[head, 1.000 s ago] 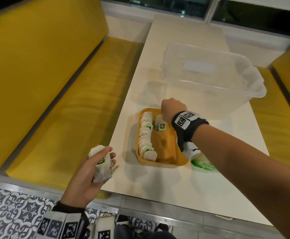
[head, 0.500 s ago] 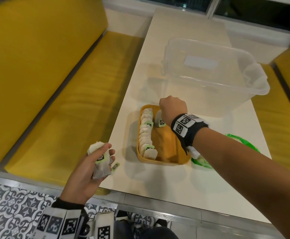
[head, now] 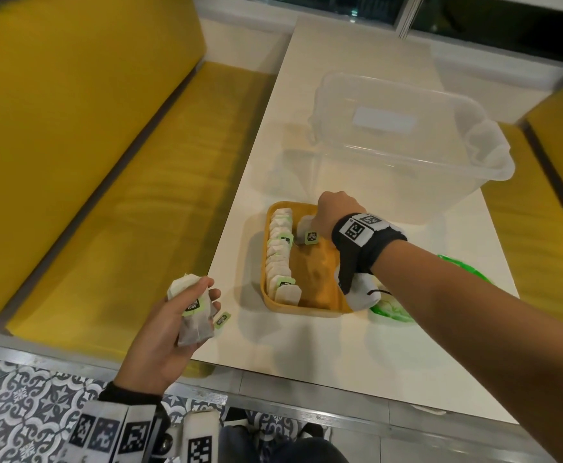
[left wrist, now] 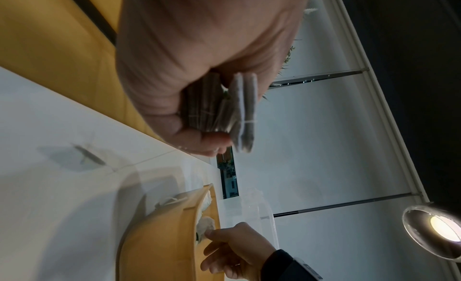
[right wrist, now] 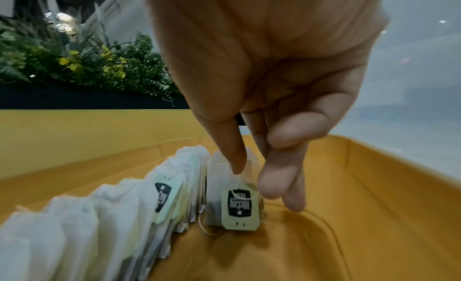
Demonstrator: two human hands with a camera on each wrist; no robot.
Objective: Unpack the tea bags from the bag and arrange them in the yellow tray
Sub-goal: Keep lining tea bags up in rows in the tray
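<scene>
The yellow tray (head: 310,307) lies on the white table with a row of several tea bags (head: 278,259) standing along its left wall. My right hand (head: 328,212) reaches into the tray's far end and pinches the top of one tea bag (head: 305,227) that stands beside the row. In the right wrist view the thumb (right wrist: 232,159) presses its front, fingers sit behind it, and its green tag (right wrist: 240,208) hangs in front. My left hand (head: 176,315) holds a stack of tea bags (head: 195,317) off the table's left edge, a loose tag (head: 222,318) dangling below. The green bag (head: 390,310) lies right of the tray.
A large clear plastic tub (head: 407,145) stands just beyond the tray. Yellow benches (head: 89,168) flank the table on both sides. The table's near edge (head: 340,392) is close to me, with patterned floor tiles below.
My right hand stays at the tray's far end on the same tea bag. A tag has dropped loose below the stack in my left hand. The view has shifted slightly.
</scene>
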